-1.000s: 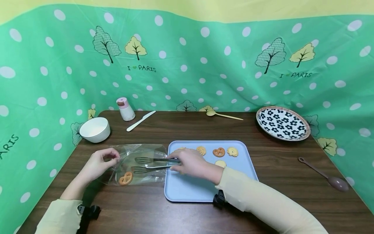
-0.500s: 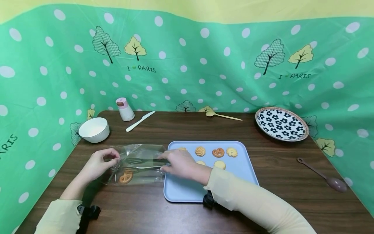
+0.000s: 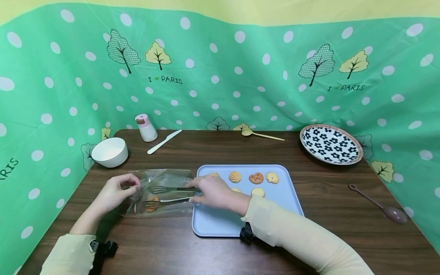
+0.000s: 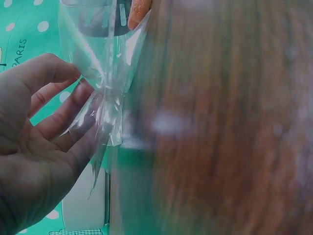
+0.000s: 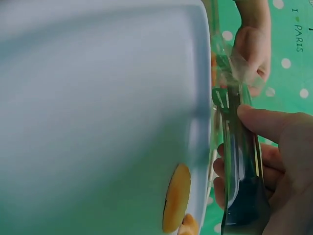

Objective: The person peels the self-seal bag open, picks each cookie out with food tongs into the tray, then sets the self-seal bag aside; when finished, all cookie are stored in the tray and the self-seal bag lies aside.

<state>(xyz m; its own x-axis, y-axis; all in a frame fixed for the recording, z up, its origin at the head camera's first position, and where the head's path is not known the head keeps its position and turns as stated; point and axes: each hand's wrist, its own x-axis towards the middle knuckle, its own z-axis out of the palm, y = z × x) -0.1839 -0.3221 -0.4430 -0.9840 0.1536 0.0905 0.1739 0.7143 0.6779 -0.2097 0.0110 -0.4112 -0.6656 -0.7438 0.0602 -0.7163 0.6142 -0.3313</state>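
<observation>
With thumb and forefinger, my left hand [image 3: 117, 193] pinches the left end of a clear plastic bag [image 3: 172, 175] lying on the table. My right hand [image 3: 214, 192] grips dark tongs [image 3: 173, 201] near the bag's right end, over the edge of a light blue tray [image 3: 223, 227]. Both slotted tips of the tongs are inside the bag, spread apart. A brown pretzel cookie [image 3: 150, 209] lies in the bag, partly covered by the nearer tip. In the left wrist view, the pretzel and one slotted tip show behind the gathered plastic.
Several cookies, among them a swirl cookie [image 3: 235, 177] and another pretzel [image 3: 256, 178], lie on the tray. At the back are a white bowl [image 3: 110, 152], a shaker [image 3: 147, 128], a white knife [image 3: 165, 141], a yellow spoon [image 3: 262, 135] and a flowered plate [image 3: 331, 145]. A brown spoon [image 3: 378, 204] lies right.
My right hand has moved left, carrying the tongs deeper into the bag. The nearer tip now overlaps the pretzel, which sits slightly farther back. The left hand has held its place.
</observation>
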